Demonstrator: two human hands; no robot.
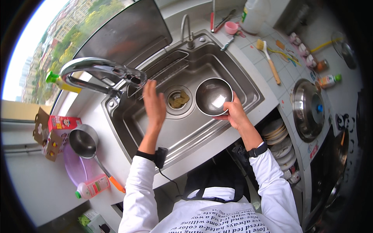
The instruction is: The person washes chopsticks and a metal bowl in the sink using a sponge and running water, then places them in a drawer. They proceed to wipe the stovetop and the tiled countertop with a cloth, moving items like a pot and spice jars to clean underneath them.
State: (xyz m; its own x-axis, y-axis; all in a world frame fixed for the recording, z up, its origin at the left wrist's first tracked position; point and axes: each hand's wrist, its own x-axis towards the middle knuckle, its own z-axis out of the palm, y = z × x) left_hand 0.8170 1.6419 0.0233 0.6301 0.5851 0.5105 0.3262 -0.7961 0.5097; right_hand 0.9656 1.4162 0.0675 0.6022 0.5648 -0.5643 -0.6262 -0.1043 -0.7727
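My right hand [234, 112] grips a stainless steel bowl [211, 93] by its rim, thumb inside and fingers beneath. The bowl is held over the right part of a stainless steel sink [174, 135], and its inner wall shines. My left hand [154, 104] is raised over the sink's left part with fingers extended and nothing in it. Its fingertips are beside the spout head of a chrome faucet [99, 64]; whether they touch it I cannot tell. Between the hands, a brownish-yellow lump, perhaps a cloth [179, 100], lies in the drain basket [169, 106].
A wire rack [172, 68] lines the sink's back wall, near a thin second tap [186, 29]. At left stand a saucepan [84, 141], a pink bottle [93, 186] and a purple basin [71, 163]. At right lie a scrub brush [269, 61] and a domed lid [306, 110].
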